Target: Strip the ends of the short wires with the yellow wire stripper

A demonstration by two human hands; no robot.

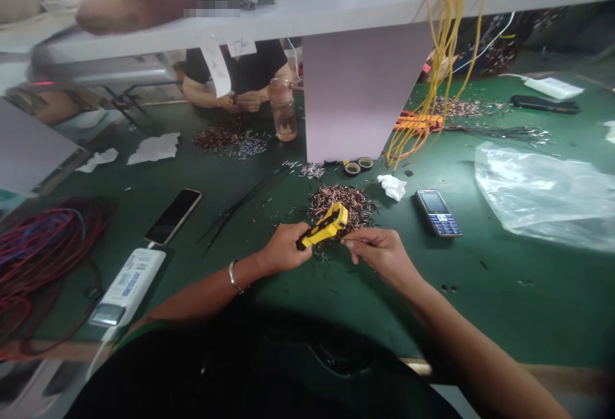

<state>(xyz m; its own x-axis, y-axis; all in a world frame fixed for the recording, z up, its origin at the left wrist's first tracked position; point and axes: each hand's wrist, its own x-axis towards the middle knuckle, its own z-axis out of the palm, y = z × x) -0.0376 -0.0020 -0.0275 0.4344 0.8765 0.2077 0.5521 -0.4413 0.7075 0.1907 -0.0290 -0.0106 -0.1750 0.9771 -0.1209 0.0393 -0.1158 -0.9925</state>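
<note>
Now, left hand [283,249]: a full, closed grip around the yellow-and-black wire stripper [325,225], which angles up and to the right, probably so that its head stays in view over the work.

Right hand [379,255]: a narrow grip, with the thumb and forefinger [350,243] pinched just beside the tool. Anything between them is too small to tell.

Wire pieces: a heap of short copper-coloured wire pieces [342,207] lies just beyond the hands, seemingly kept there for easy reach. Loose bits are scattered below it on the green worktop [509,316].

Phones: a smartphone [173,216] lies to the left and a keypad phone [438,213] to the right, both apparently set aside from the hands' working space.

Farther out: two small tape rolls [358,166] and a crumpled tissue [391,187] lie past the heap. A coil of red and blue wire [43,259] sits at the left, and a clear plastic bag [542,195] at the right.

Opposite: a co-worker's hands [239,102] are close together behind a separate wire heap [229,138], with a water bottle [283,109] nearby.
</note>
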